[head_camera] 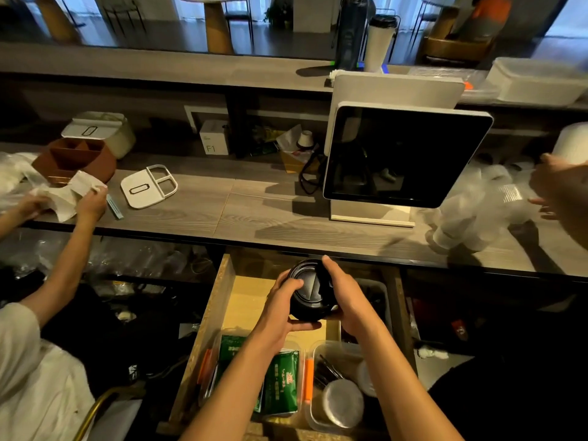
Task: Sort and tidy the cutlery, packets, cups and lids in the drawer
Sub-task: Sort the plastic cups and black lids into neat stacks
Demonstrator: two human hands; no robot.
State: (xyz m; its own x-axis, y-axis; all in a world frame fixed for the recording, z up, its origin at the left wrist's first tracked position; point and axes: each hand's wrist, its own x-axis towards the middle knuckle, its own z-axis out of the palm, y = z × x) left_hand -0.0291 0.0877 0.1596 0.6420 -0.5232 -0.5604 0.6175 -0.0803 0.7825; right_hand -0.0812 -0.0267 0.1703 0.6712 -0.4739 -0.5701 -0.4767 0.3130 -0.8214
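Note:
Over the open wooden drawer (219, 300) I hold a stack of black cup lids (310, 289) between both hands. My left hand (283, 308) grips its left side, thumb on top and fingers curled underneath. My right hand (345, 299) wraps its right side. In the drawer's front, a clear tray holds green packets (281, 381) with orange-handled cutlery (308, 381) at its edges. A second clear tray (321, 412) at the front right holds dark cutlery and a round clear lid (343, 402).
A point-of-sale screen (401, 157) stands on the wooden counter (254, 211). Another person's hands (92, 203) at the left hold white paper beside a brown divided box (74, 160) and a white lid (148, 186). A third person's hand (560, 186) touches bagged clear cups (477, 205) at right.

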